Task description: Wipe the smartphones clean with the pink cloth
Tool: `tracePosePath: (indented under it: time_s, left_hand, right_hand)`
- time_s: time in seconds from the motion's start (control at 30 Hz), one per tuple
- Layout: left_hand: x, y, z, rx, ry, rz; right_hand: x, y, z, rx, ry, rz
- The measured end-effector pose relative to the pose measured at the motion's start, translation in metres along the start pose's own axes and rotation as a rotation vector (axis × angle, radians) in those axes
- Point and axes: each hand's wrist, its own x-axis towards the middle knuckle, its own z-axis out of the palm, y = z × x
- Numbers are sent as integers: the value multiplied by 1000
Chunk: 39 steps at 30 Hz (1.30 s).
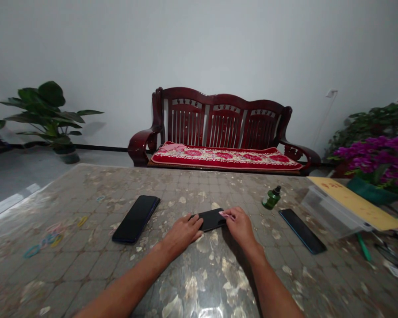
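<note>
A black phone (211,219) lies flat on the patterned table (86,265) in front of me. My left hand (182,232) rests at its near left end, fingers curled against it. My right hand (240,225) sits at its right end, fingertips pinching a small pink thing (226,215) on the phone's edge. A second, larger black phone (136,218) lies to the left. A third phone (302,230) with a blue edge lies to the right.
A small green bottle (271,198) stands right of my hands. A clear plastic box (331,211) under a yellow sheet sits at the far right, with a green pen (363,248) near it. Coloured rubber bands (49,238) lie on the left. A red wooden bench (220,132) stands behind.
</note>
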Motion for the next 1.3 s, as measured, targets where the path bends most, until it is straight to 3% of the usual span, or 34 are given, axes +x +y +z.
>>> tracePosePath:
  time_s: [0.27, 0.67, 0.83, 0.97, 1.17, 1.3]
  left_hand:
    - [25, -9, -39, 0, -199, -21]
    - [33, -29, -51, -128, -219, 83]
    - [34, -25, -60, -176, -225, 28]
    - [33, -21, -57, -141, -184, -37]
    - [27, -22, -39, -239, -69, -188]
    - [22, -21, -32, -293, -34, -291]
  right_hand:
    - [-1, -9, 4, 93, 200, -88]
    - [-8, -42, 30, 8, 66, -345]
    - [0, -29, 17, -29, 109, -273]
    - [2, -24, 16, -35, 143, -241]
    - [-4, -40, 31, -7, 99, -398]
    - [2, -31, 24, -8, 138, -353]
